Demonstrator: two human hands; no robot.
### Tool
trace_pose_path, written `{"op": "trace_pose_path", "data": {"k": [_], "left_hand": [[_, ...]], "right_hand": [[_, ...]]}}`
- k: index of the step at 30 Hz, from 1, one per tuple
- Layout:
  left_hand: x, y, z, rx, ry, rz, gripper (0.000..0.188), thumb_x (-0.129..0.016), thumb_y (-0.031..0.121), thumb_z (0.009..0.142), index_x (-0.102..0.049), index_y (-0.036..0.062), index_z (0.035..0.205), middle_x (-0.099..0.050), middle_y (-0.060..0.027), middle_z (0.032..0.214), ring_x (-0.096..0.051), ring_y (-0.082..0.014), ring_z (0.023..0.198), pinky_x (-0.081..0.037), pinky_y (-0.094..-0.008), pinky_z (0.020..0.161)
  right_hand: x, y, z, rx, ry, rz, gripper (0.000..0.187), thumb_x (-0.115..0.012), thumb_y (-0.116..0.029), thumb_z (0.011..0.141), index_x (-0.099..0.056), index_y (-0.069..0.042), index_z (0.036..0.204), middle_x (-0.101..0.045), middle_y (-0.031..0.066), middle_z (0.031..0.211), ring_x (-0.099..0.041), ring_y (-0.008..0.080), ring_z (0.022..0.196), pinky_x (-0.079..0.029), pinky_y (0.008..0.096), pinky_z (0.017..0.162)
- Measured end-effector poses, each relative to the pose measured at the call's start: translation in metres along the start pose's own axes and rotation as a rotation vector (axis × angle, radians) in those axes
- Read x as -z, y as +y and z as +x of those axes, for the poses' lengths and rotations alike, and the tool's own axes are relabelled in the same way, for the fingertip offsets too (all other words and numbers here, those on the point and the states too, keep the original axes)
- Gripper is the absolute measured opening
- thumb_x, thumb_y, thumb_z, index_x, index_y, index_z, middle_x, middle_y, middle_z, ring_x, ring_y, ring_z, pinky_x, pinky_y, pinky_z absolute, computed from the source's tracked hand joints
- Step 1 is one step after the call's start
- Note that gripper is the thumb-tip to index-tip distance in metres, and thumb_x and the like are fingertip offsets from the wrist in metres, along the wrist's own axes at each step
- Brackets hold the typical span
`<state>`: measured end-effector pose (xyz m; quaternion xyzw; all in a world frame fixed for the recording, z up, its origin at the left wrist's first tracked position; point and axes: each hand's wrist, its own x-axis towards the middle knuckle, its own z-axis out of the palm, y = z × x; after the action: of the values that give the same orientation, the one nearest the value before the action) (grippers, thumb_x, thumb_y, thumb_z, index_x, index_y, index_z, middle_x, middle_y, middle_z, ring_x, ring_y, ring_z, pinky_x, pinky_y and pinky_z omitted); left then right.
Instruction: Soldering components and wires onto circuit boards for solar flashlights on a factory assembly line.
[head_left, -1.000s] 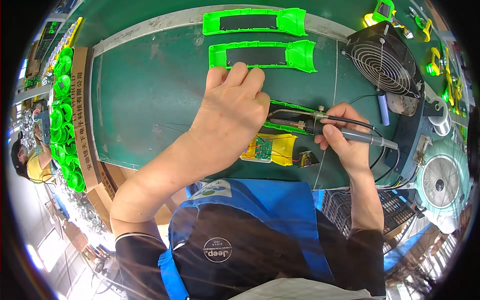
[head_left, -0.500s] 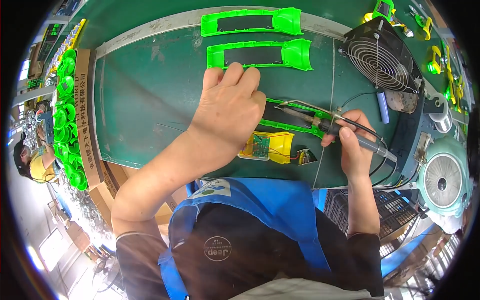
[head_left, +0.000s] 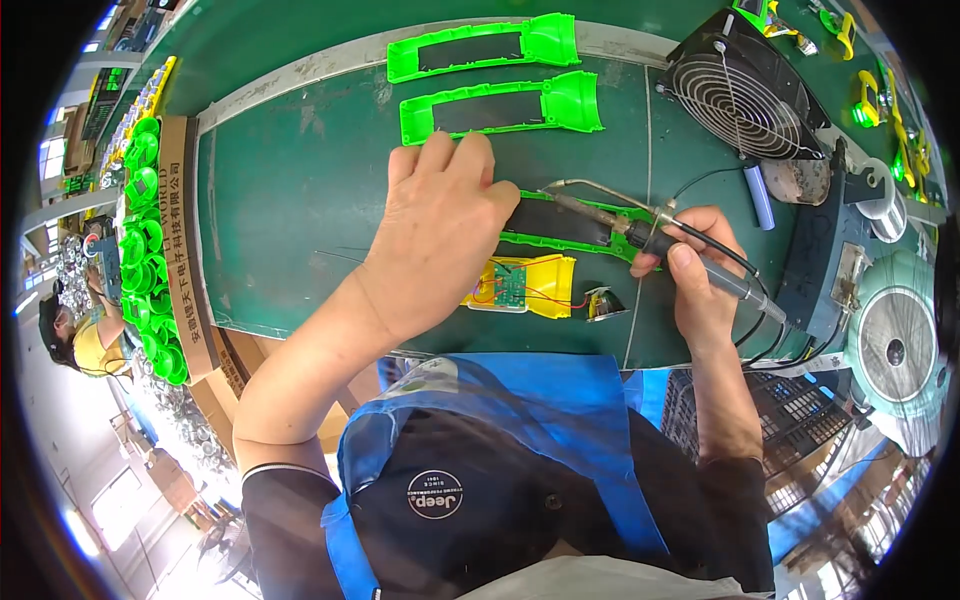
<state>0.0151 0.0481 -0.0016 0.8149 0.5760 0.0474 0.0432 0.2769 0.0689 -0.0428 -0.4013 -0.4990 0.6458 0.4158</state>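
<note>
My right hand (head_left: 705, 275) grips a soldering iron (head_left: 655, 240) with a thin curved metal tube along its barrel. The iron's tip points left, over a green plastic shell (head_left: 565, 243) with a dark panel inside. Above that shell's left end my left hand (head_left: 435, 230) is curled, back upward; whatever its fingers pinch is hidden. Thin dark wires (head_left: 345, 254) stick out left of my wrist. Nearer me lies a yellow housing (head_left: 550, 285) holding a green circuit board (head_left: 511, 287), with red wires running to a small shiny reflector piece (head_left: 604, 304).
Two more green shells (head_left: 584, 100) lie at the far side. A black fan (head_left: 740, 90) and a blue cylindrical cell (head_left: 760, 200) are to the right, near a solder spool (head_left: 882, 200). A cardboard box (head_left: 186, 250) borders the left; a person (head_left: 85, 330) sits beyond.
The view has shifted slightly, so the bench items appear a little farther left. Both hands keep nearly the same pose, the right one still gripping the soldering iron.
</note>
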Motion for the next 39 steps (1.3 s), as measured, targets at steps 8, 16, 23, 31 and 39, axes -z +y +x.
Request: {"op": "trace_pose_path", "data": {"k": [8, 16, 23, 31, 39], "left_hand": [[-0.004, 0.021, -0.019, -0.028, 0.265, -0.372, 0.018, -0.075, 0.01, 0.069, -0.065, 0.0132, 0.084, -0.057, -0.0017, 0.104, -0.052, -0.0267, 0.103, -0.034, -0.0405, 0.088], [-0.019, 0.031, -0.033, 0.072, 0.397, -0.398, 0.026, -0.076, 0.008, 0.067, -0.063, 0.0115, 0.089, -0.063, 0.001, 0.097, -0.057, -0.0223, 0.096, -0.034, -0.0384, 0.086], [-0.029, 0.044, -0.03, 0.052, 0.428, -0.3, 0.021, -0.075, 0.008, 0.07, -0.064, 0.0133, 0.088, -0.061, 0.0021, 0.096, -0.054, -0.0203, 0.095, -0.031, -0.0391, 0.088], [-0.021, 0.045, -0.04, 0.048, 0.405, -0.275, 0.018, -0.076, 0.011, 0.069, -0.069, 0.0135, 0.085, -0.063, 0.0013, 0.1, -0.054, -0.0215, 0.095, -0.033, -0.0393, 0.085], [-0.026, 0.048, -0.037, 0.108, 0.496, -0.301, 0.013, -0.068, 0.009, 0.071, -0.066, 0.0127, 0.084, -0.063, 0.0025, 0.084, -0.057, -0.018, 0.087, -0.034, -0.0367, 0.085]], "right_hand": [[-0.005, 0.01, 0.018, 0.347, 0.219, 0.04, 0.033, -0.064, -0.024, 0.092, -0.051, 0.0, 0.11, -0.065, 0.0157, 0.1, -0.065, 0.0199, 0.086, -0.048, 0.0339, 0.086], [-0.057, 0.022, 0.019, 0.273, 0.167, 0.052, 0.036, -0.061, -0.03, 0.096, -0.047, -0.001, 0.115, -0.06, 0.0093, 0.101, -0.06, 0.0146, 0.092, -0.048, 0.0297, 0.085], [-0.061, 0.023, 0.015, 0.259, 0.126, 0.065, 0.037, -0.062, -0.03, 0.096, -0.047, -0.001, 0.113, -0.06, 0.0095, 0.1, -0.059, 0.0136, 0.091, -0.048, 0.0288, 0.084], [-0.054, 0.026, 0.016, 0.278, 0.078, 0.031, 0.035, -0.061, -0.029, 0.096, -0.047, -0.002, 0.112, -0.061, 0.0101, 0.099, -0.058, 0.013, 0.092, -0.046, 0.0292, 0.085], [-0.06, 0.021, 0.012, 0.209, -0.008, 0.016, 0.043, -0.06, -0.036, 0.095, -0.044, -0.001, 0.115, -0.057, 0.01, 0.102, -0.059, 0.0161, 0.093, -0.046, 0.0306, 0.087]]}}
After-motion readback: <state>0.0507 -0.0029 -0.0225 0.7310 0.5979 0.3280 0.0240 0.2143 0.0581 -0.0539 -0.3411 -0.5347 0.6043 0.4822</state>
